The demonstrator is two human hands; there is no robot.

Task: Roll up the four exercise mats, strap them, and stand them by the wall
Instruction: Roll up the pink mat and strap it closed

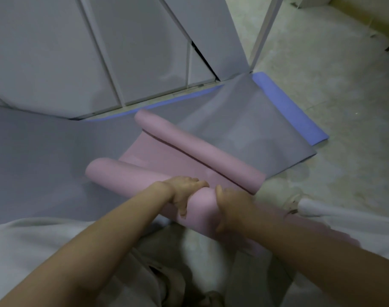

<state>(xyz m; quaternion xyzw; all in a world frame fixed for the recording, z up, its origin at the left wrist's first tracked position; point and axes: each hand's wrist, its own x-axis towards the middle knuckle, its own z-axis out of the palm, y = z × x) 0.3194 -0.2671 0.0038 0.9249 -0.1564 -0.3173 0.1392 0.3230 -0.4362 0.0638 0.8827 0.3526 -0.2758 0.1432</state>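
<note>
A pink exercise mat lies in front of me, curled into a roll at both ends. I hold the near roll: my left hand grips over its top and my right hand wraps its right part. The far roll lies loose beyond a short flat stretch. Under the pink mat a grey mat is spread flat on the floor. A blue mat shows beneath the grey one at its far right edge. My arms hide the near roll's right end.
Grey panelled doors stand close behind the mats. Pale concrete floor opens to the right. A white shoe and pale cloth sit at the right, near the pink roll. My knees fill the bottom of the view.
</note>
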